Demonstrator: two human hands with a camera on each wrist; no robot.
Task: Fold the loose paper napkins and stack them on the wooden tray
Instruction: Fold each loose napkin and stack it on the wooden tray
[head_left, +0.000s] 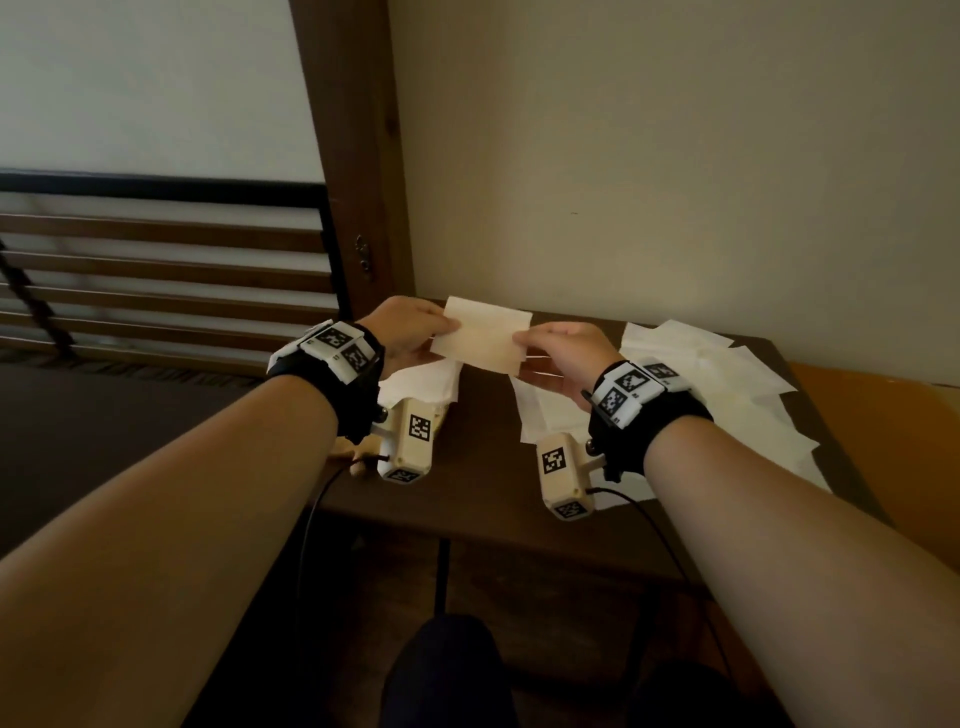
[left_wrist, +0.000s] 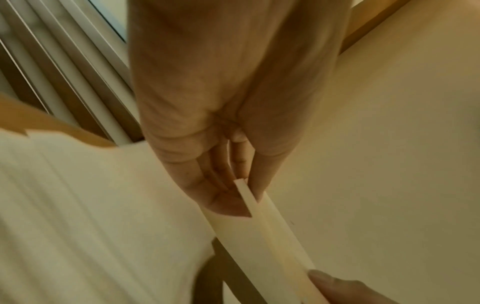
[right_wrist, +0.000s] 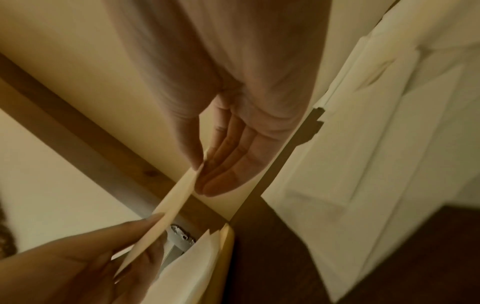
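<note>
Pinched by my left hand (head_left: 410, 325) and right hand (head_left: 558, 345) at opposite ends: 1 folded napkin (head_left: 483, 335), judged featherweight, limp, easily torn.

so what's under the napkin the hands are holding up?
Under the held napkin, pinched by the left hand and right hand, lies bare dark table. Loose napkins lie right, a stack left. What that stack sits on is mostly covered.

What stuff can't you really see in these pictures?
- Wooden tray: head view, mostly hidden under the left wrist camera and napkins.
- Held napkin: its fold count; wrist views show only its edge.
- Loose napkins: their number; they overlap, and the right arm covers some.
</note>
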